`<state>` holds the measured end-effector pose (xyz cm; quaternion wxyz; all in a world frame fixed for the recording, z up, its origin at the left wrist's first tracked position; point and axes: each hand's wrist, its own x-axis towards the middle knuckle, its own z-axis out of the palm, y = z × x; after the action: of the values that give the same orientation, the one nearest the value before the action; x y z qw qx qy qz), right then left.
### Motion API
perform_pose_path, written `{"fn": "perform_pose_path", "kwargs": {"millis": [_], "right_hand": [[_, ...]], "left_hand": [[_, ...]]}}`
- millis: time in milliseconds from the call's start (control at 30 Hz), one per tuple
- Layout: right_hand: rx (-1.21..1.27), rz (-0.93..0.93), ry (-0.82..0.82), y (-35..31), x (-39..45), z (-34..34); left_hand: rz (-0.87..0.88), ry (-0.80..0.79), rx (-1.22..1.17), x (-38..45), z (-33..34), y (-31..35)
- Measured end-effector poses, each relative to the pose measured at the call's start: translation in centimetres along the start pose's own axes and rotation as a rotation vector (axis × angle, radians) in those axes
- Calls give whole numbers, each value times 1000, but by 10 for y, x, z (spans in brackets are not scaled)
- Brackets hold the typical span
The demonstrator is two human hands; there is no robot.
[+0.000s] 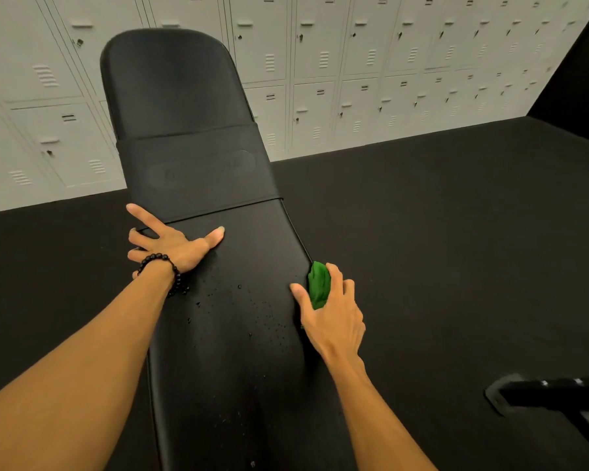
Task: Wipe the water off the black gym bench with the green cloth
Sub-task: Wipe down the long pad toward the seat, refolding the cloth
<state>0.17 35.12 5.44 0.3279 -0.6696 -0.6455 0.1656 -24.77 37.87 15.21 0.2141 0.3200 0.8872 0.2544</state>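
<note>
Here's the black gym bench (pixel 198 253), running long and narrow straight away from the person toward the wall of white lockers (pixel 371 79). The left hand (pixel 170 244) lies spread flat on the pad near its left edge, fingers straight, thumb stretched toward the middle, a dark bead bracelet (pixel 170 270) at the wrist. It holds nothing; it looks like a brace.

Over on the right edge, the right hand (pixel 334 307) has the green cloth (pixel 319 283) bunched under curled fingers, thumb resting on the pad. The cloth sits right at the bench's rim, half off the side.

And the water droplets (pixel 252 314)? Scattered across the pad between the two hands, thickest just left of the cloth and a little nearer the person, with more beads trailing down the middle toward the near end.

So the right hand is the closer one. The sweep it needs, I'd say, goes leftward across the bench's width, then back along its length.
</note>
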Motion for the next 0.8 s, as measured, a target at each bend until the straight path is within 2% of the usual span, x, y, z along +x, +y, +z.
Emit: {"fn": "perform_pose_path", "kwargs": {"millis": [267, 467, 700, 800], "right_hand": [[68, -53, 151, -10, 1, 12], [260, -42, 240, -11, 13, 15], [392, -34, 245, -20, 20, 25], [392, -130, 199, -32, 15, 27]], "left_hand": [[9, -9, -2, -1, -1, 0], [11, -18, -2, -1, -1, 0], [1, -28, -12, -2, -1, 0], [-5, -22, -7, -1, -3, -1]]}}
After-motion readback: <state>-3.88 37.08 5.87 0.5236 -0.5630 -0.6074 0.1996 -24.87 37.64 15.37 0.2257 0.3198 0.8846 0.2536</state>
